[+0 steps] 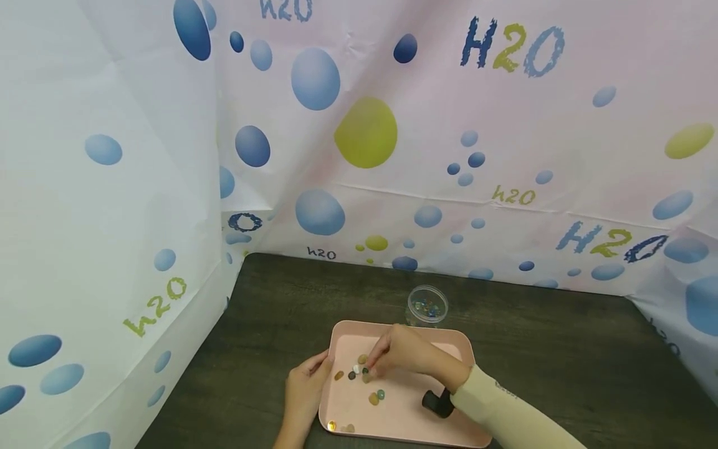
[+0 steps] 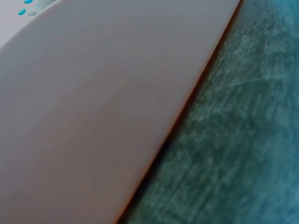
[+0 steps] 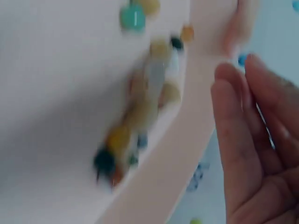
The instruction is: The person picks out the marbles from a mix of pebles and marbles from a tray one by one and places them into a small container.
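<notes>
A pink tray [image 1: 415, 424] lies on the dark table with small polished stones on it. My left hand [image 1: 305, 390] grips the tray's left rim; in the left wrist view only the tray's pale side [image 2: 103, 102] shows, without the hand. Over the tray, my right hand [image 1: 401, 352] reaches down with its fingertips beside a cluster of stones [image 1: 356, 369]. The right wrist view shows that hand [image 3: 257, 140] with thumb and fingers fairly straight, tips close together, and no stone visible between them. Beyond it is a blurred line of coloured stones [image 3: 140, 112], including a teal one [image 3: 132, 17].
Behind the tray stands a clear round jar [image 1: 427, 305] holding colourful glass pieces. A teal stone [image 1: 381, 395] and a tan stone [image 1: 373, 399] sit nearer the tray's middle. A black device [image 1: 437, 404] is at the right wrist. Patterned white sheeting [image 1: 449, 81] encloses the table.
</notes>
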{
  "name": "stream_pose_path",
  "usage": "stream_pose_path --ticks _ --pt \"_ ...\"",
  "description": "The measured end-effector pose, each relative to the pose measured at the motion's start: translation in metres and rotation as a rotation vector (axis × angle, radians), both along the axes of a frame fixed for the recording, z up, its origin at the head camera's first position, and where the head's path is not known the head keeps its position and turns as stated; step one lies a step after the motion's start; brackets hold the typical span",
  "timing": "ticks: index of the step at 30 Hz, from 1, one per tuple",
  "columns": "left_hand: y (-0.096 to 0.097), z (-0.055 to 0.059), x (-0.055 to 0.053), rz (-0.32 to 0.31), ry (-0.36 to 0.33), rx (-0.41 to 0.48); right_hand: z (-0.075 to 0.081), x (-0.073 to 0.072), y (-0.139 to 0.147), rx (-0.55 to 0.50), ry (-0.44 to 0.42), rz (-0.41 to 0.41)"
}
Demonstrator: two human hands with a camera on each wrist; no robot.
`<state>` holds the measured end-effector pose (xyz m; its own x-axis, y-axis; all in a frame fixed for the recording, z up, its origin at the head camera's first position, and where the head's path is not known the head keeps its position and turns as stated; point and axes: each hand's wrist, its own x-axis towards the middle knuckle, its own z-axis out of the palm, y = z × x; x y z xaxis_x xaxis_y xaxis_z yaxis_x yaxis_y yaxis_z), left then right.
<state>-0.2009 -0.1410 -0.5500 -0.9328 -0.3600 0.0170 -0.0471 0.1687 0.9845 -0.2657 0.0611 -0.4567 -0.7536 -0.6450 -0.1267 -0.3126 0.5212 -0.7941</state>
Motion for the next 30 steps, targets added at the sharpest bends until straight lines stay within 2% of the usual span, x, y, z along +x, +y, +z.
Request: stream_pose_path --ticks 4,7,13,17,24,26,30 --pt "0.000 0.002 0.000 -0.018 0.018 0.027 -0.006 0.012 -0.017 0.034 -0.039 0.089" --pt "0.000 0.003 0.001 -0.028 0.033 0.031 -0.009 0.019 -0.028 0.080 -0.059 0.115" --pt "-0.002 0.004 0.002 -0.035 0.029 -0.015 -0.019 0.029 -0.047 0.077 -0.092 0.188" --pt "-0.003 0.002 0.004 -0.035 0.007 -0.037 -0.024 0.033 -0.055 0.087 -0.083 0.235" --pt "-0.003 0.002 0.003 -0.029 0.020 -0.044 -0.030 0.032 -0.061 0.125 -0.038 0.308" --pt "-0.003 0.002 0.003 -0.030 0.019 -0.049 -0.030 0.031 -0.064 0.112 -0.047 0.322" --pt "-0.003 0.003 0.004 -0.028 0.022 -0.060 -0.032 0.032 -0.069 0.116 0.003 0.366"
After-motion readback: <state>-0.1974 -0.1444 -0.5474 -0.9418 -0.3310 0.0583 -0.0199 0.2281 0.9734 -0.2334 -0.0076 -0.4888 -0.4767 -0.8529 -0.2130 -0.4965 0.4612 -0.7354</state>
